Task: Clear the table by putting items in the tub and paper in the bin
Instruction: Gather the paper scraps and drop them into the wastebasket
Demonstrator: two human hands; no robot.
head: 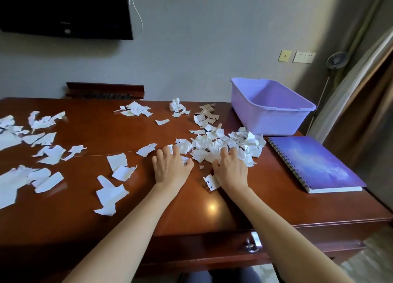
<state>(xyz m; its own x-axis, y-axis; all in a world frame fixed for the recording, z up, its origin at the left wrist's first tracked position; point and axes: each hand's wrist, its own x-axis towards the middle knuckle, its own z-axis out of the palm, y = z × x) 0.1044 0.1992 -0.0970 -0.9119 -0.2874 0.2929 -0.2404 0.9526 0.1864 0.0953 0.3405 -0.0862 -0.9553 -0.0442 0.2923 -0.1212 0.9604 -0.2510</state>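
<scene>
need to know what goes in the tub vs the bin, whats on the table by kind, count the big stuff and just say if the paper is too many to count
tub: 1, purple, nothing visible inside
spiral notebook: 1, purple cover, closed
torn paper scraps: too many to count, white, scattered across the table, with the hands on the pile beside the tub
total: 2 countable items, plus the scraps
no bin in view

Both hands are laid palm-down on the wooden tabletop (pixel 212 206), the left hand (pixel 171 168) and right hand (pixel 230 169) with fingers spread into a heap of torn paper (pixel 225 146). More scraps (pixel 49 153) are scattered leftward. A lilac tub (pixel 270 106) and a spiral notebook (pixel 314 163) are seen at right.
</scene>
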